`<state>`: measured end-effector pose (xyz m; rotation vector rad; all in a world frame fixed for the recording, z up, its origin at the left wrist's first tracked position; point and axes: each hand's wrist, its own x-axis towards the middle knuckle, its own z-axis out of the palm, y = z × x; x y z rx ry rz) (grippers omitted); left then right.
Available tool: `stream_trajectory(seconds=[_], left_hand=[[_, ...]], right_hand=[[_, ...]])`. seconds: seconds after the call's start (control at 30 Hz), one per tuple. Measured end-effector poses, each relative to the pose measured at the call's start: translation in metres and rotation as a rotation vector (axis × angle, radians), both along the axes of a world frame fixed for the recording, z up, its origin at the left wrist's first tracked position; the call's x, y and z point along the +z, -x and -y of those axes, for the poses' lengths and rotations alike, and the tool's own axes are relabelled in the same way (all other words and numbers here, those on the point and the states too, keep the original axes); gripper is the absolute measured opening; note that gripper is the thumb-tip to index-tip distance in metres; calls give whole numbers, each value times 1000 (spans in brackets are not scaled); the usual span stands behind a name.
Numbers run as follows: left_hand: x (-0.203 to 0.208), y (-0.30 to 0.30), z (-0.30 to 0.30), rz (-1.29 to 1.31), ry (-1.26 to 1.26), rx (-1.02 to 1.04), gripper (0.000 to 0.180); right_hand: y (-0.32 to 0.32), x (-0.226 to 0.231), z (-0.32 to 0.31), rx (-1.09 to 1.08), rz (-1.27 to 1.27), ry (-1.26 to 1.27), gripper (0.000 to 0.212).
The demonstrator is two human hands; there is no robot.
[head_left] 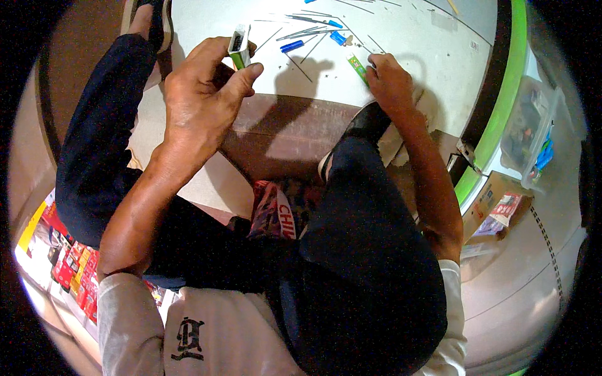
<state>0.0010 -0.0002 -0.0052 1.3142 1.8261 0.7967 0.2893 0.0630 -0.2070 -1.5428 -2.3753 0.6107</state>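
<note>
My left hand (199, 103) is raised over the near left part of the white tabletop. Its thumb and fingers grip a small white-and-green box (239, 47), whose end facing up shows dark contents. At the right, my right hand (392, 84) is closed, with thumb and fingertips against a narrow green-and-white packet (356, 66). How firmly they pinch it is hard to see. Between the hands and farther off lie several thin dark sticks (307, 32), scattered loosely. Among them are a dark blue cylinder (291, 46) and a lighter blue piece (338, 38).
The white tabletop (439, 69) ends in a brown near edge (282, 116) above my legs. A green-rimmed edge (501, 106) runs along the right. Beyond it are a clear plastic bin (530, 125) and a cardboard box (492, 200). Red packages (81, 269) stand at the lower left.
</note>
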Motion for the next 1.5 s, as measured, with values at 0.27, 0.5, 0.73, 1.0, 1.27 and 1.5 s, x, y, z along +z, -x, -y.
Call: stream_trajectory(seconds=[0.27, 0.5, 0.73, 1.0, 1.27, 1.5], left_hand=[[7, 1, -2, -93, 67, -43, 21], [6, -1, -1, -10, 30, -9, 20], [5, 0, -1, -38, 35, -23, 20], [5, 1, 1, -20, 25, -29, 20], [7, 3, 0, -13, 133, -39, 23], [12, -6, -2, 36, 90, -17, 17]], right_hand=[[-4, -9, -15, 9, 64, -212, 8], [16, -18, -35, 183, 151, -430, 6], [32, -9, -50, 299, 324, -213, 5], [28, 15, -63, 346, 393, -112, 14], [-9, 31, -45, 44, 53, -65, 11], [-62, 2, -23, -167, 152, 81, 15]])
